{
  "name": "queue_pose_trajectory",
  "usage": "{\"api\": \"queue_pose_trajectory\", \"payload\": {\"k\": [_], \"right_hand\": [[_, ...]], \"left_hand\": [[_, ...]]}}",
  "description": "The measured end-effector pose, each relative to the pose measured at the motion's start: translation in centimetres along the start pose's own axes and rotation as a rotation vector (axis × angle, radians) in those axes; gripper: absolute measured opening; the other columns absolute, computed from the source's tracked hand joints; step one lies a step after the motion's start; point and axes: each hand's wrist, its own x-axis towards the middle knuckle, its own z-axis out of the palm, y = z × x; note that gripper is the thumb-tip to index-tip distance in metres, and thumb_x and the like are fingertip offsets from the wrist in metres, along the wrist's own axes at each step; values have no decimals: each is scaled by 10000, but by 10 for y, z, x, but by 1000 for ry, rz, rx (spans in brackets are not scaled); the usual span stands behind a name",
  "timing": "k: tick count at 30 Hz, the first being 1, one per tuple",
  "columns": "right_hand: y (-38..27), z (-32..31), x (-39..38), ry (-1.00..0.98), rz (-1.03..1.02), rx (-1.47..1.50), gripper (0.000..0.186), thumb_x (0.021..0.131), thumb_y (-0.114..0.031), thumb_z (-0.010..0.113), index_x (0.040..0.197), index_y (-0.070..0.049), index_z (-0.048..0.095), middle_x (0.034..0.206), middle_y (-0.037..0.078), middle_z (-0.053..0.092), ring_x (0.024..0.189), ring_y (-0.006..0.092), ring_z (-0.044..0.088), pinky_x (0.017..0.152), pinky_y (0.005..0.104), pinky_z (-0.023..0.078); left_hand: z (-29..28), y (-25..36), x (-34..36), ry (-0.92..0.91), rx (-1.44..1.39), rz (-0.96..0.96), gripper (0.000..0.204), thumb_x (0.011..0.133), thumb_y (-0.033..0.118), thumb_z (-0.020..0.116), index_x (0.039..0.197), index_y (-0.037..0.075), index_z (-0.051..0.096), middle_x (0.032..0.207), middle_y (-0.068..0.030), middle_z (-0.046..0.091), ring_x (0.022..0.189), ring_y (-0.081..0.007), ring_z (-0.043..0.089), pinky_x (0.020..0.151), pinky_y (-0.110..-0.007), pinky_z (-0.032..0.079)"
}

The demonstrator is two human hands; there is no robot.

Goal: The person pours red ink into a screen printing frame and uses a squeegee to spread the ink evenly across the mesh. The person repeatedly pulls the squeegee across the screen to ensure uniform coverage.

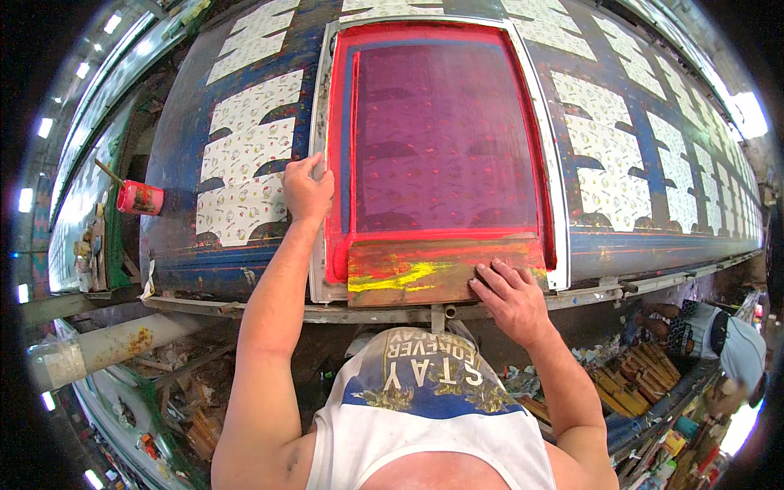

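Observation:
A printing screen (441, 139) with a pale frame and purple mesh lies on the long dark table, red paint smeared along its inner edges. My left hand (309, 189) is closed on the left bar of the frame, thumb and fingers pinched at its edge. Across the near end of the screen rests a wide wooden squeegee (392, 278), stained red, green and yellow. My right hand (514, 300) grips its right part, fingers bent over the board; the thumb is hidden. White fabric pieces with a small print (249, 163) lie either side of the screen, and dark cut-out shapes show dimly through the mesh.
A pink paint bucket (140, 198) with a stick stands on the table's left side. A metal rail (269, 309) runs along the near edge. At the lower right, another person (719, 335) is bent near stacked wooden boards (637, 376). Scraps litter the floor.

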Motion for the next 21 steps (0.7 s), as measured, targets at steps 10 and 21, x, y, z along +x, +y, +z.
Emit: {"api": "queue_pose_trajectory", "payload": {"k": [10,21], "right_hand": [[-15,-45,78,45,88,-15,511,852,40,676,1353,-42,733,1268,133,784,1155,371,731,1027,496,566],[-35,-66,126,-276,299,64,463,891,-37,688,1320,-162,812,1214,147,811,1134,407,769,937,547,610]], "left_hand": [[5,7,0,3,15,-23,276,971,226,803,1213,107,858,1175,-123,747,1184,-321,670,1113,-489,485],[11,5,1,-8,9,-65,242,1014,209,754,1210,156,885,1226,-142,704,1184,-356,645,1102,-493,493]]}}
